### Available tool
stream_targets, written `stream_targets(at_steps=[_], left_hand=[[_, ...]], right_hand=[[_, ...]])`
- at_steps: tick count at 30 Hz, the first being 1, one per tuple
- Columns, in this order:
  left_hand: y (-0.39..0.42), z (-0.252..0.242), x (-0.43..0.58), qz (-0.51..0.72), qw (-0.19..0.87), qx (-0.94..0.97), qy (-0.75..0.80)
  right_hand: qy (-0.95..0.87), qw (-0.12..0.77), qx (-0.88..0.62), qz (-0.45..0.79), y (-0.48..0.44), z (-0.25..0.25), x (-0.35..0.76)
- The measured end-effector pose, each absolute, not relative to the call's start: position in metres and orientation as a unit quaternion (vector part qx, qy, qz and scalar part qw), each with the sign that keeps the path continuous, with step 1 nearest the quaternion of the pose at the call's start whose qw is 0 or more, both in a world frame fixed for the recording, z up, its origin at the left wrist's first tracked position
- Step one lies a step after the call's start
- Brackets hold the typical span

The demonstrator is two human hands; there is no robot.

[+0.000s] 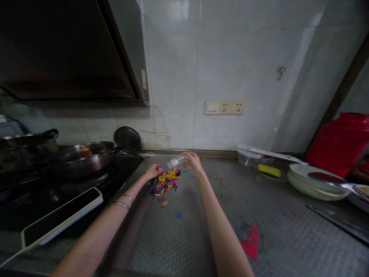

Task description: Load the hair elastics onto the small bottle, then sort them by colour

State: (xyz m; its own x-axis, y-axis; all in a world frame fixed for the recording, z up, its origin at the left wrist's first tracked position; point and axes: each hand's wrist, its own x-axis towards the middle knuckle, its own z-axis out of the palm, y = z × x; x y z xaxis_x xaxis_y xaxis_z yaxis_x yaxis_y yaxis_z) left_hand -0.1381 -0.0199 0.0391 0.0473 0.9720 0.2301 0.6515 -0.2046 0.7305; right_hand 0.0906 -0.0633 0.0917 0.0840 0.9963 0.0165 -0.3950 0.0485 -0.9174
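Observation:
My right hand (193, 163) is closed around a small clear plastic bottle (175, 161), which lies tilted just above the counter, one end pointing left. Below it spreads a heap of small rubber bands (166, 181) in yellow, red, blue, pink and black. At the heap's left edge, my left hand (152, 171) pinches a small pink object (159, 169); its exact kind is too small to make out. A few stray bands lie nearer to me, among them a blue rubber band (178, 215).
To the left, a phone (62, 217) rests at the edge of the black stove, with a steel pan (83, 159) behind it. On the right are stacked bowls (315, 184), a yellow sponge (269, 170), a cleaver (340, 221) and a red container (340, 140). A red scrap (251, 244) lies in front.

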Motion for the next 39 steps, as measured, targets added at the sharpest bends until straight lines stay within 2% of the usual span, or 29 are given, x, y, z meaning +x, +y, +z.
stream_targets(at_steps=[5, 9, 12, 18, 24, 31, 35, 39], left_hand=[[-0.013, 0.058, -0.138, 0.424, 0.245, 0.67, 0.557], [-0.014, 0.095, -0.128, 0.499, 0.364, 0.624, 0.478], [-0.02, 0.117, -0.117, 0.498, 0.455, 0.607, 0.421], [-0.029, 0.123, -0.104, 0.499, 0.492, 0.588, 0.404], [-0.029, 0.121, -0.105, 0.51, 0.471, 0.592, 0.411], [-0.03, 0.13, -0.112, 0.481, 0.406, 0.63, 0.455], [-0.03, 0.135, -0.112, 0.454, 0.372, 0.65, 0.482], [-0.027, 0.138, -0.111, 0.415, 0.327, 0.678, 0.511]], right_hand=[[-0.309, 0.609, -0.348, 0.642, -0.056, 0.073, 0.091], [-0.273, 0.611, -0.309, 0.675, -0.054, 0.067, 0.088], [-0.242, 0.607, -0.295, 0.698, -0.055, 0.068, 0.084], [-0.203, 0.61, -0.294, 0.707, -0.053, 0.069, 0.08], [-0.246, 0.635, -0.279, 0.677, -0.052, 0.063, 0.082], [-0.425, 0.572, -0.306, 0.631, -0.057, 0.056, 0.088], [-0.534, 0.54, -0.366, 0.538, -0.05, 0.049, 0.078], [-0.637, 0.519, -0.412, 0.395, -0.04, 0.041, 0.063]])
